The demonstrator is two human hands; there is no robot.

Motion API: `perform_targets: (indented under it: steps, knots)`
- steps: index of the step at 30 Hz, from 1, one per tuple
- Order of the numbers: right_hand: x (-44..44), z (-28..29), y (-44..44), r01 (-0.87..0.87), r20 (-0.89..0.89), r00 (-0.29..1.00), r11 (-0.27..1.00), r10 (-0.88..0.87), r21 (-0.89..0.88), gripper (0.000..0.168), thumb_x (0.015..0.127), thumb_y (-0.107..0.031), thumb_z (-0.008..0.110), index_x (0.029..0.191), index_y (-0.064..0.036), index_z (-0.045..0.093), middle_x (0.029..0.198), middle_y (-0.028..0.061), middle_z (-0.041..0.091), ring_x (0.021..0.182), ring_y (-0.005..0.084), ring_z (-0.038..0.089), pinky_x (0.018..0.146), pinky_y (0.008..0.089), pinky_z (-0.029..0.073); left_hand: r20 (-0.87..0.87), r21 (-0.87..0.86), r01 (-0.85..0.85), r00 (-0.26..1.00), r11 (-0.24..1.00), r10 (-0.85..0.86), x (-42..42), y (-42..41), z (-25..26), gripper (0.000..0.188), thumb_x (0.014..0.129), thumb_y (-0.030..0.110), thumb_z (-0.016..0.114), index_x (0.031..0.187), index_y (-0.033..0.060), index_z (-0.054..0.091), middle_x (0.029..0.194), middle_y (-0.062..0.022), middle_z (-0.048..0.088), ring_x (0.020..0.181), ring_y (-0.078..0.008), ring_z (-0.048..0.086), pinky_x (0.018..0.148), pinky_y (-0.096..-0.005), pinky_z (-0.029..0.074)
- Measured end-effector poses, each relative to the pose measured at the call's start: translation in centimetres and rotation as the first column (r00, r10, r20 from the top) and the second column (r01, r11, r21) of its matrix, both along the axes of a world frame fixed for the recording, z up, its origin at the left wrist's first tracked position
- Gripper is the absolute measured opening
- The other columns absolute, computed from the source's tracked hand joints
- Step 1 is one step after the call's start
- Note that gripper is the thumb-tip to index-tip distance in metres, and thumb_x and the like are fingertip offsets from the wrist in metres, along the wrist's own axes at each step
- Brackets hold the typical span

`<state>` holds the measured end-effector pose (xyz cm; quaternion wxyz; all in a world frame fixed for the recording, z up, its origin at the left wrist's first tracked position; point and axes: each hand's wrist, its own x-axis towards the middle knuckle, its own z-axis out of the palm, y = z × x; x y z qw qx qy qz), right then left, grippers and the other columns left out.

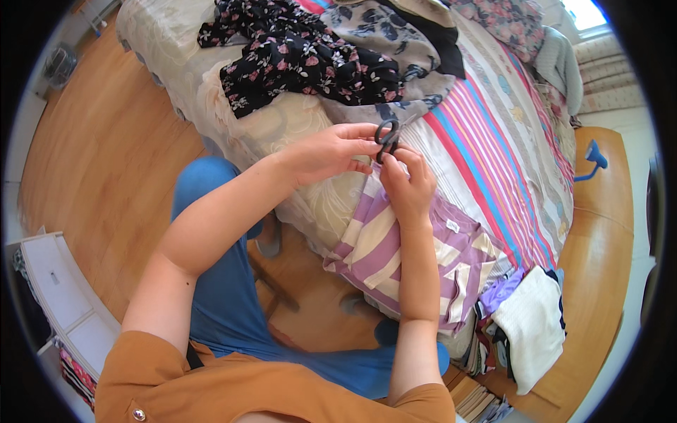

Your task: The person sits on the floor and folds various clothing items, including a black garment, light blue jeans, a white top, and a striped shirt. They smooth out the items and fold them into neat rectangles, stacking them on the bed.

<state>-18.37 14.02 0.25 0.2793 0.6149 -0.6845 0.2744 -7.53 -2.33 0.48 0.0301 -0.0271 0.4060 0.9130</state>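
Note:
A pair of scissors (387, 139) with black handles is held up over the bed edge, its blades pointing away to the upper right. My left hand (341, 150) pinches the handle loops between thumb and fingers. Close against it, my right hand (410, 177) has its fingertips curled at the lower loop; whether they also hold something small is hidden. Beneath my right forearm a purple and cream striped shirt (381, 248) lies spread on the bed, its collar label facing up.
On the bed (238, 143) lie a black floral garment (312, 63), a grey floral cloth (381, 47) and a striped sheet (476, 132). Folded clothes topped by a white knit (531, 322) stand at the right, beside a wooden headboard (597, 232) with a blue lamp (596, 156).

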Motion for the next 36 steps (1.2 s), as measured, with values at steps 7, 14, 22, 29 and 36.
perform_targets:
  steps: [7, 14, 22, 29, 36]
  knots:
    - [-2.2, 0.0, 1.2, -0.071, -0.004, 0.997, 0.994, 0.071, 0.077, 0.023, 0.069, -0.004, 0.071, 0.089, -0.013, 0.065, 0.099, 0.0033, 0.064, 0.093, 0.0222, 0.066, 0.069, 0.0319, 0.054, 0.057, 0.167, 0.035, 0.997, 0.985, -0.045, -1.1, 0.1, -0.7, 0.032, 0.098, 0.020, 0.054, 0.126, 0.0048, 0.056, 0.105, -0.0001, 0.062, 0.091, -0.0076, 0.057, 0.078, -0.0262, 0.049]
    - [-0.7, 0.4, 1.8, 0.095, 0.567, 0.822, 0.993, -0.043, -0.063, 0.022, 0.083, 0.006, 0.064, 0.100, -0.007, 0.062, 0.098, 0.0092, 0.063, 0.080, 0.0188, 0.063, 0.066, 0.0275, 0.050, 0.174, 0.085, 0.021, 0.984, 0.996, -0.035, -0.1, -1.0, -0.9, 0.037, 0.091, 0.023, 0.067, 0.120, 0.0031, 0.057, 0.093, -0.0002, 0.062, 0.080, -0.0036, 0.055, 0.062, -0.0178, 0.043]
    - [-2.2, 0.3, 2.9, -0.025, 0.861, 0.487, 0.983, -0.145, 0.180, 0.021, 0.081, 0.003, 0.071, 0.098, -0.004, 0.064, 0.079, 0.0007, 0.048, 0.063, 0.0063, 0.044, 0.054, 0.0199, 0.037, 0.259, -0.084, 0.156, 0.957, 0.984, -0.130, 2.6, -0.4, 0.6, 0.035, 0.088, 0.023, 0.066, 0.113, -0.0008, 0.061, 0.080, -0.0046, 0.066, 0.070, -0.0069, 0.057, 0.063, -0.0194, 0.042]
    - [-1.2, 0.4, 2.1, 0.000, 0.735, 0.629, 0.945, -0.254, 0.327, 0.012, 0.080, 0.002, 0.070, 0.088, -0.002, 0.061, 0.078, 0.0007, 0.055, 0.058, 0.0069, 0.046, 0.052, 0.0211, 0.037, 0.256, 0.069, 0.305, 0.915, 0.950, -0.312, 3.1, 0.6, 0.0, 0.050, 0.090, 0.025, 0.064, 0.126, -0.0081, 0.053, 0.102, -0.0149, 0.071, 0.085, -0.0124, 0.065, 0.080, -0.0255, 0.049]
    - [-1.6, 0.4, 2.5, -0.048, 0.816, 0.523, 0.947, -0.248, 0.319, 0.010, 0.082, 0.003, 0.067, 0.084, -0.002, 0.058, 0.087, 0.0013, 0.061, 0.059, 0.0056, 0.046, 0.052, 0.0204, 0.038, 0.225, 0.151, 0.445, 0.854, 0.883, -0.469, 3.2, 1.0, -1.1, 0.054, 0.094, 0.024, 0.061, 0.132, -0.0102, 0.045, 0.114, -0.0219, 0.065, 0.094, -0.0172, 0.067, 0.084, -0.0268, 0.048]
